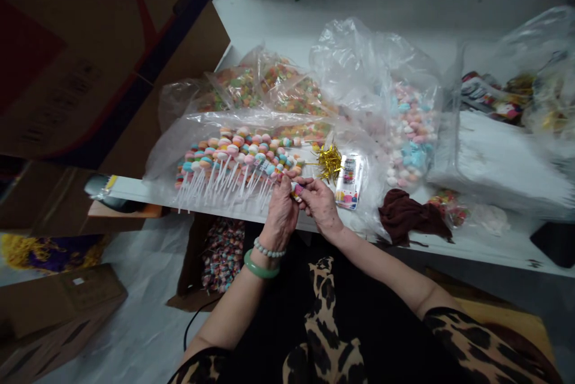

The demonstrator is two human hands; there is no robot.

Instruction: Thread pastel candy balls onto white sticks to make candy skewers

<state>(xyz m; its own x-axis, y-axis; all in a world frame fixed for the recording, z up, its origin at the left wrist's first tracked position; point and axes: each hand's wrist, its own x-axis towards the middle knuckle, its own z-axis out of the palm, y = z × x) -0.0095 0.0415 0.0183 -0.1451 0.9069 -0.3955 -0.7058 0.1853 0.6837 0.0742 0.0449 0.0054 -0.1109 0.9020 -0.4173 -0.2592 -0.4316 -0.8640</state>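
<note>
My left hand and my right hand meet at the front edge of the white table, fingers pinched together on a small wrapped candy lollipop. Just beyond them lies a pile of pastel candy lollipops with white sticks, spread on clear plastic. A bunch of gold twist ties rests right of the pile, beside a small printed packet. My left wrist wears a green bangle and a bead bracelet.
Clear bags of colourful candy and pastel marshmallow-like sweets lie behind. A brown cloth sits at the right. Cardboard boxes stand at the left; a box of lollipops sits under the table.
</note>
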